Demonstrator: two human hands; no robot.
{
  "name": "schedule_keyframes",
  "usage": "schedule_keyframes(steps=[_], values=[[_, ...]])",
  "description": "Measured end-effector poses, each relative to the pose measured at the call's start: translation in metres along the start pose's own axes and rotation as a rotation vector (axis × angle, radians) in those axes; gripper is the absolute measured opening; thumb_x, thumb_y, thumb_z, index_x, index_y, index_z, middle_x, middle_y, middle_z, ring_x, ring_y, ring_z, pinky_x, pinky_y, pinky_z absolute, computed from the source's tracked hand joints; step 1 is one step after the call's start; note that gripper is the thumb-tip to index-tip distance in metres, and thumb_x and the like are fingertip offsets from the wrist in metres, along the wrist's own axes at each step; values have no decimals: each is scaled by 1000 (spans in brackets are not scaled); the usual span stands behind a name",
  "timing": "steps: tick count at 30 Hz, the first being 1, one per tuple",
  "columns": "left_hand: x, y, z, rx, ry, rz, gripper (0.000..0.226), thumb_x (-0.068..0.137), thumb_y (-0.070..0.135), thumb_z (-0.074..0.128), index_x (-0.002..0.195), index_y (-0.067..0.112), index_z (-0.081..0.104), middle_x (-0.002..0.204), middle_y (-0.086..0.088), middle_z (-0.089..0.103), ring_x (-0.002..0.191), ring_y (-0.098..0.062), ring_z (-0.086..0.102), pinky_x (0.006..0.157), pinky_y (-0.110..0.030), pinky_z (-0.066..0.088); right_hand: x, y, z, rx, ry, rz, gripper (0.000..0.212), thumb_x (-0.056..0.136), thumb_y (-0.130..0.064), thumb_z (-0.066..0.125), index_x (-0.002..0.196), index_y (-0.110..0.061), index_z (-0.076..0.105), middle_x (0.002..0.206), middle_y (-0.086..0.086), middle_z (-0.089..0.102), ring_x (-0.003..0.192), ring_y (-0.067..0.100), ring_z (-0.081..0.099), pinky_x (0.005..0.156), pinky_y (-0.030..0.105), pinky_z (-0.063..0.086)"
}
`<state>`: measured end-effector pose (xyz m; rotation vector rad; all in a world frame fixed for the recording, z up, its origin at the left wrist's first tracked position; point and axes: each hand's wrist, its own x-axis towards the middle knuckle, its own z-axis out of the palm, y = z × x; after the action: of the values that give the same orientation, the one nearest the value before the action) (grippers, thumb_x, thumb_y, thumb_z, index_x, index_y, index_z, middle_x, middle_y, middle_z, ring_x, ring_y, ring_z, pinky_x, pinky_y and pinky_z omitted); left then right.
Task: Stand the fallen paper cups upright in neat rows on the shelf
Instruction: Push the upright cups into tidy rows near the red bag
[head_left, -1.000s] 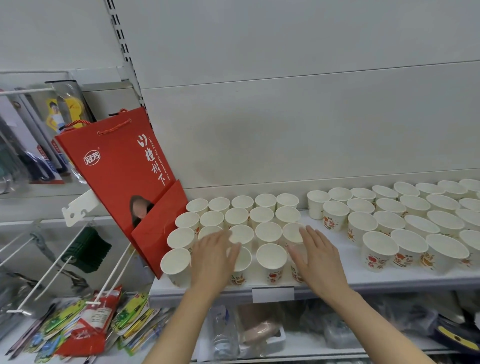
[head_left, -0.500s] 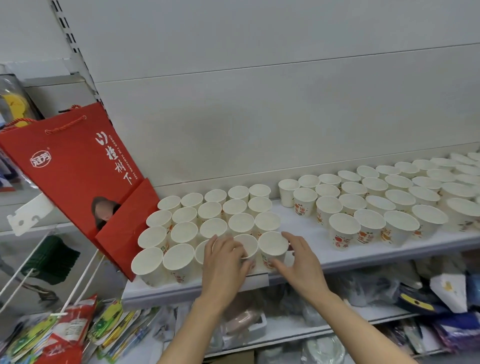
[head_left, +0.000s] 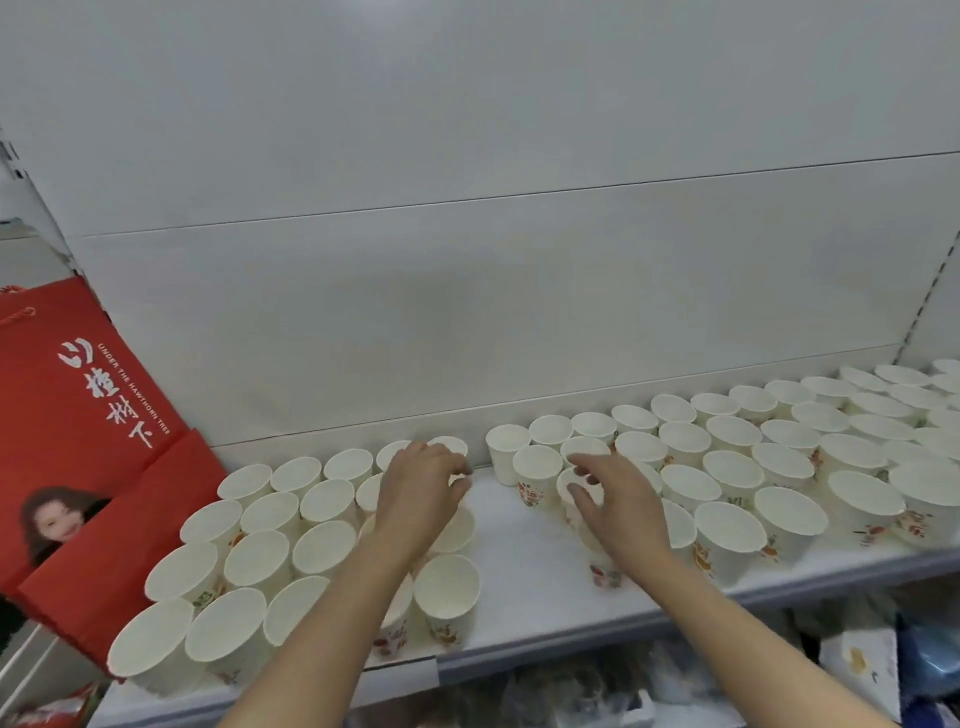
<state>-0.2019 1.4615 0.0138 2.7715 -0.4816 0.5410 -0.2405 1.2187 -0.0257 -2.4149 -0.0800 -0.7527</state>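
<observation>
Many white paper cups with red prints stand upright on the white shelf (head_left: 524, 551), in a left group (head_left: 260, 561) and a right group (head_left: 779, 462) with a bare gap between them. My left hand (head_left: 421, 493) reaches over the right edge of the left group, its fingers curled down around a cup (head_left: 457, 525) there. My right hand (head_left: 623, 504) is at the left edge of the right group, thumb and fingers spread loosely about the rim of one cup (head_left: 567, 486). No fallen cup is visible.
A red paper gift bag (head_left: 88, 467) leans against the shelf's left end, touching the left cups. Packaged goods (head_left: 857, 670) lie on the lower shelf. The white back panel (head_left: 467, 312) rises behind the cups.
The view has swung right and closer. My left hand moved from the front cups toward the back of the left group; my right hand crossed the gap to the right group.
</observation>
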Motion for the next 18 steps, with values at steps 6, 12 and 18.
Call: schedule_keyframes(steps=[6, 12, 18], values=[[86, 23, 57, 236, -198, 35, 29, 85, 17, 58, 110, 26, 71, 105, 2, 70, 103, -25, 53, 84, -30, 38, 91, 60, 10, -102, -201, -77, 20, 85, -13, 64, 99, -23, 74, 94, -6, 73, 90, 23, 55, 77, 33, 43], [94, 22, 83, 391, -292, 81, 15, 86, 21, 55, 90, 23, 70, 88, 0, 66, 97, -23, 48, 81, -32, 26, 129, 83, 36, -100, -344, -136, 24, 87, -17, 60, 104, -27, 73, 95, 1, 71, 98, 22, 54, 76, 35, 46], [95, 8, 79, 446, -225, 98, 27, 42, 31, 89, 58, 31, 68, 53, 12, 57, 63, -15, 53, 63, -26, 33, 146, 91, 42, -220, -467, -259, 37, 87, -4, 53, 112, -27, 69, 108, -9, 69, 105, 19, 50, 76, 31, 45]])
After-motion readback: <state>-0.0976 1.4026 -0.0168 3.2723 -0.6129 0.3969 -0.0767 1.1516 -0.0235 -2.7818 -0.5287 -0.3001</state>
